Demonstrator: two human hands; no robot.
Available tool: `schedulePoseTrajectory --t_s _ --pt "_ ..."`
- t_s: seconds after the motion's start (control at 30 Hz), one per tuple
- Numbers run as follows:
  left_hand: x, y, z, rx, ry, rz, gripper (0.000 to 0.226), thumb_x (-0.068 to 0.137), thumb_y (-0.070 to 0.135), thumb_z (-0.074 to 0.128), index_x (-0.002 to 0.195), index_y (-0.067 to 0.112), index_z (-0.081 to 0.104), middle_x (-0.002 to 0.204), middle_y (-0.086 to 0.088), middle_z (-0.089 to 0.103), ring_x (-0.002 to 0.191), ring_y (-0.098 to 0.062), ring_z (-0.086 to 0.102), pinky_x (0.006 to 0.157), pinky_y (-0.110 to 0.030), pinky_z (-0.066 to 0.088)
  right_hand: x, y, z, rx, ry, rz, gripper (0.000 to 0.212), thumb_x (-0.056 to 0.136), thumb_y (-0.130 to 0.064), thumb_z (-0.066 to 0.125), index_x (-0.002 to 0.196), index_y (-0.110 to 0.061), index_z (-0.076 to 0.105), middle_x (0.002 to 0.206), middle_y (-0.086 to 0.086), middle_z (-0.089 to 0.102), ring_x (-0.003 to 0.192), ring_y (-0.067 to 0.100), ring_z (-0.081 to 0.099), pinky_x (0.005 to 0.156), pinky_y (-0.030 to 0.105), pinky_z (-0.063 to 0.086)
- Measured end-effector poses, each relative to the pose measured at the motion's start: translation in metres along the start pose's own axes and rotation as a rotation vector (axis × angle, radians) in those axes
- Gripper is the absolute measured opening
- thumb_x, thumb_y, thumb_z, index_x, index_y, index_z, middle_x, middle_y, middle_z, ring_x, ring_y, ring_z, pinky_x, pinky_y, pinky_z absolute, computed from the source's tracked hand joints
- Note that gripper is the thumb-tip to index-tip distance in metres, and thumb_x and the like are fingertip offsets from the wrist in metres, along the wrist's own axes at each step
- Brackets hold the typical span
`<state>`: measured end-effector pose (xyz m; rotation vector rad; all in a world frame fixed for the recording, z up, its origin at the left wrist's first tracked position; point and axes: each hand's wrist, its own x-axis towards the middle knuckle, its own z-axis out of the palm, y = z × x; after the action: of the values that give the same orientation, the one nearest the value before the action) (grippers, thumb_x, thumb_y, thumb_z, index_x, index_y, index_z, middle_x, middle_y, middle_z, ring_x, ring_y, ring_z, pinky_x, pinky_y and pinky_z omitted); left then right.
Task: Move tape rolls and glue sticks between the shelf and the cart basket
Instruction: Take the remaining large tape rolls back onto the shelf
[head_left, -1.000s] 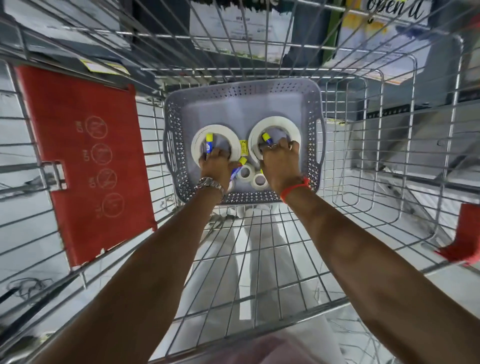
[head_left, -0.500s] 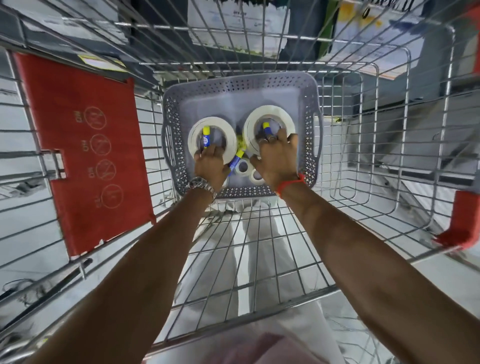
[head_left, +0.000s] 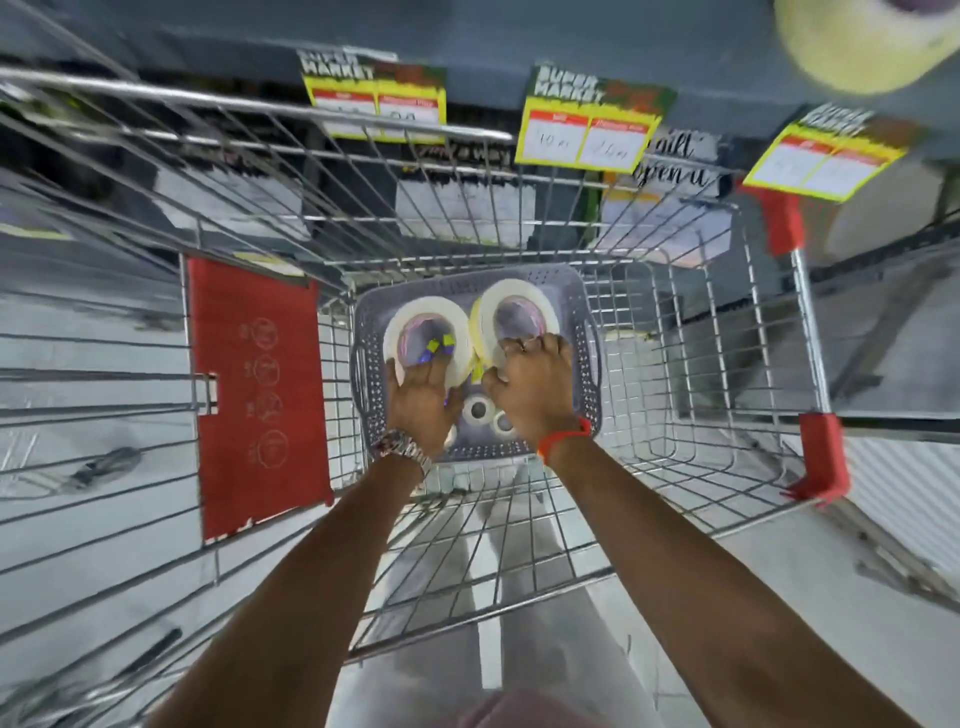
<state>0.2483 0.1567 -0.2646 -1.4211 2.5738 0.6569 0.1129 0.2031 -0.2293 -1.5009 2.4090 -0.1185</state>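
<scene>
Cart: I see a wire shopping cart from above, with a red plastic flap on the wall left of the basket and red corner guards on the wall to the basket's right.
Shelf: dark edge beyond the cart's far wall; three yellow price tags hang from it, blurred. A pale tape roll sits up at the shelf's right end, also blurred.
Basket: grey perforated plastic tub on the cart floor, against the far wall.
Large tape rolls: two white rolls lie flat and side by side in the far half of the basket, left roll and right roll, touching or nearly so.
Small tape rolls: two, perhaps three, little white rolls in the near half of the basket, between my two hands.
Left hand: palm down over the near rim of the left roll; fingers pressed together, reaching into its core. I can't tell whether they grip anything.
Right hand: knuckles up over the near rim of the right roll, fingers curled over that rim; an orange band at the wrist.
Glue sticks: blue with yellow caps, inside the left roll's core at my left fingertips. Count unclear.
</scene>
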Motion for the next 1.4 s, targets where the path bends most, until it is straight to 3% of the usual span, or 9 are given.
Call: schedulePoseTrajectory --t_s 0.13,0.27,0.4,0.6,0.7,0.83,1.07,1.3,1.4 --pt "-0.013 0.01 -0.025 -0.091 0.01 -0.025 0.051 0.087 0.031 0.036 0.132 0.007 0.042 0.134 -0.021 0.051 0.128 -0.032 0.043 0.115 -0.056 0.012 -0.012 -0.002 -0.023 -0.021 0.086 -0.039 0.025 0.066 -0.026 0.069 0.08 -0.006 0.068 0.077 0.014 0.069 0.077 0.029 0.063 0.085 0.035 0.042" --pt "-0.022 0.022 -0.051 -0.136 0.019 0.005 0.053 0.084 0.029 0.033 0.131 0.007 0.044 0.134 -0.018 0.051 0.128 -0.031 0.043 0.114 -0.054 0.013 -0.025 -0.004 -0.044 0.072 0.14 -0.029 0.035 0.071 -0.019 0.07 0.103 -0.006 0.065 0.094 0.016 0.065 0.094 0.036 0.061 0.082 0.037 0.055" --pt "-0.021 0.039 -0.075 -0.062 0.301 0.218 0.049 0.077 0.031 0.034 0.108 0.004 0.062 0.096 -0.018 0.072 0.092 -0.03 0.067 0.093 -0.061 0.044 -0.036 0.003 -0.083 0.061 0.405 -0.084 0.035 0.076 -0.018 0.057 0.109 -0.009 0.062 0.098 0.011 0.064 0.102 0.028 0.047 0.084 0.035 0.055" --pt "0.005 0.086 -0.136 -0.06 0.69 0.447 0.039 0.077 0.027 0.041 0.107 0.009 0.057 0.084 -0.014 0.07 0.09 -0.018 0.044 0.094 -0.045 0.024 -0.013 0.038 -0.164 0.039 0.776 -0.102 0.039 0.076 -0.012 0.053 0.114 -0.003 0.059 0.107 0.018 0.065 0.108 0.028 0.039 0.101 0.044 0.037" --pt "0.022 0.112 -0.166 -0.053 0.743 0.476 0.041 0.077 0.028 0.041 0.109 0.01 0.06 0.087 -0.011 0.069 0.09 -0.016 0.044 0.098 -0.046 0.023 0.015 0.061 -0.209 0.07 0.757 0.011 0.043 0.078 -0.006 0.055 0.121 -0.003 0.055 0.113 0.019 0.062 0.113 0.033 0.042 0.105 0.042 0.028" --pt "0.044 0.142 -0.196 -0.001 0.731 0.504 0.042 0.077 0.029 0.038 0.11 0.013 0.06 0.088 -0.006 0.07 0.09 -0.016 0.054 0.101 -0.046 0.022 0.049 0.089 -0.253 -0.002 0.71 0.146 0.047 0.075 0.007 0.059 0.121 -0.001 0.054 0.11 0.02 0.063 0.102 0.039 0.055 0.093 0.045 0.049" --pt "0.069 0.181 -0.225 0.078 0.611 0.503 0.044 0.069 0.011 0.075 0.112 0.011 0.062 0.088 -0.006 0.071 0.084 -0.026 0.068 0.098 -0.062 0.034 0.073 0.111 -0.269 -0.049 0.562 0.218 0.061 0.077 0.009 0.059 0.134 -0.003 0.04 0.126 0.024 0.051 0.115 0.041 0.043 0.101 0.048 0.043" --pt "0.088 0.2 -0.232 0.094 0.595 0.526 0.042 0.071 0.008 0.072 0.112 0.008 0.062 0.089 -0.009 0.071 0.086 -0.03 0.066 0.102 -0.063 0.03 0.077 0.12 -0.266 -0.079 0.447 0.145 0.063 0.081 0.013 0.049 0.139 -0.001 0.03 0.136 0.023 0.04 0.123 0.04 0.036 0.112 0.049 0.03" --pt "0.094 0.206 -0.232 0.083 0.591 0.532 0.042 0.073 0.008 0.071 0.113 0.008 0.061 0.09 -0.011 0.07 0.088 -0.031 0.066 0.103 -0.063 0.027 0.077 0.127 -0.265 -0.083 0.456 0.114 0.058 0.086 0.002 0.049 0.14 -0.007 0.031 0.136 0.02 0.042 0.126 0.038 0.036 0.114 0.052 0.021"
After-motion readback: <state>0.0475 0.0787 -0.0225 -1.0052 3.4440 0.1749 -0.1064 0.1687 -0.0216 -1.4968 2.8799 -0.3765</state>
